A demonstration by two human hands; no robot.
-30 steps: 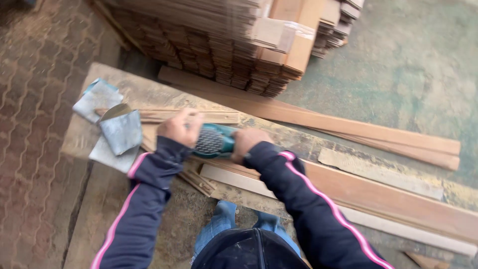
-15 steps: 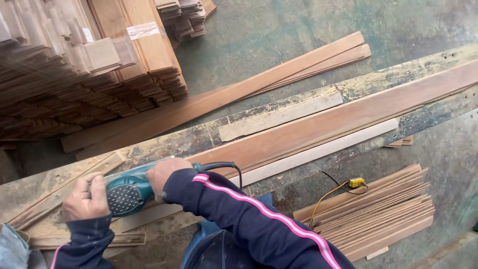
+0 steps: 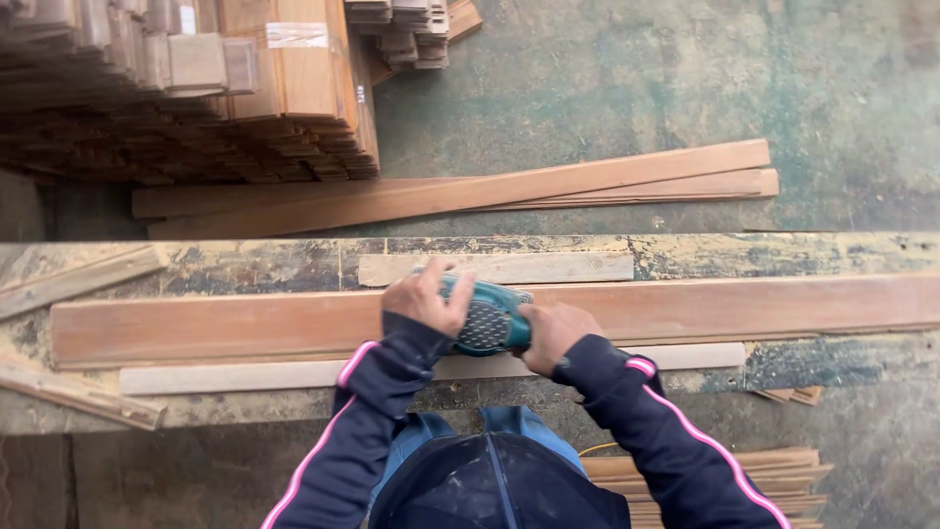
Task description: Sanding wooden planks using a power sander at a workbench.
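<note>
We gripped the teal sander (image 3: 487,315), left hand (image 3: 427,297) and right hand (image 3: 554,333) clenched around it, atop the reddish plank (image 3: 225,328) running sideways along the worktop (image 3: 245,264).

The sander (image 3: 487,315) is largely covered: the left hand (image 3: 427,299) hides its front and the right hand (image 3: 552,333) its rear, so its base on the long reddish board (image 3: 245,326) cannot be seen. That board runs out of frame at the bench's (image 3: 245,263) right end. The stacked timber (image 3: 186,88) is cut off at the top and left edges. The bundle of strips (image 3: 783,480) below the bench's near edge is cut by the bottom edge.
</note>
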